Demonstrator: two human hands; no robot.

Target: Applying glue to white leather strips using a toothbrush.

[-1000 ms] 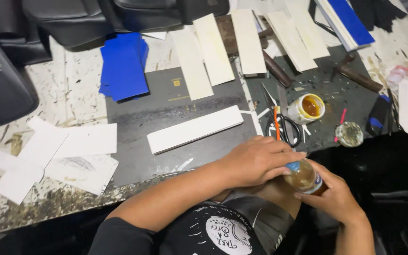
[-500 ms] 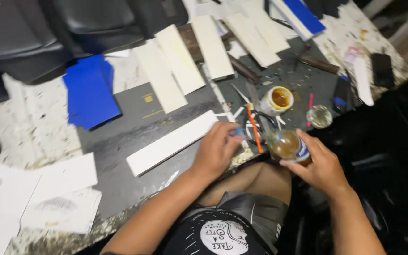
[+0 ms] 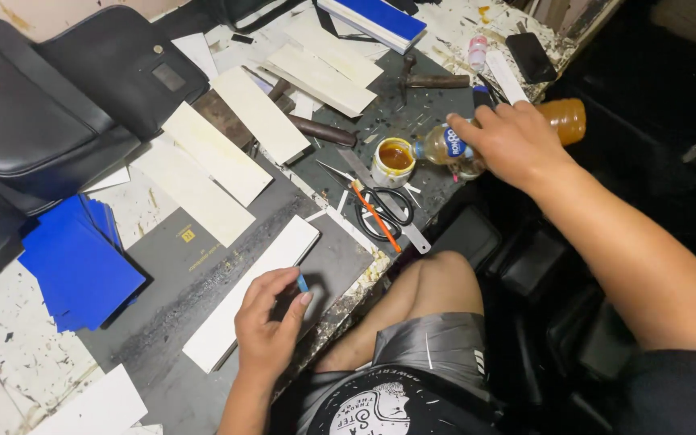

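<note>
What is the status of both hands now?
Right hand tilts amber plastic glue bottle over small yellow-rimmed cup. Left hand pinches small blue cap. Black-handled scissors beside cup.

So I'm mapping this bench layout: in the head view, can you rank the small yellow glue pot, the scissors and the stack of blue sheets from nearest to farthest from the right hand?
From the right hand, which grips the amber bottle:
1. Small yellow glue pot, just left of the bottle's neck.
2. Scissors, lower left, towards the table edge.
3. Stack of blue sheets, far left, across the dark mat.
</note>
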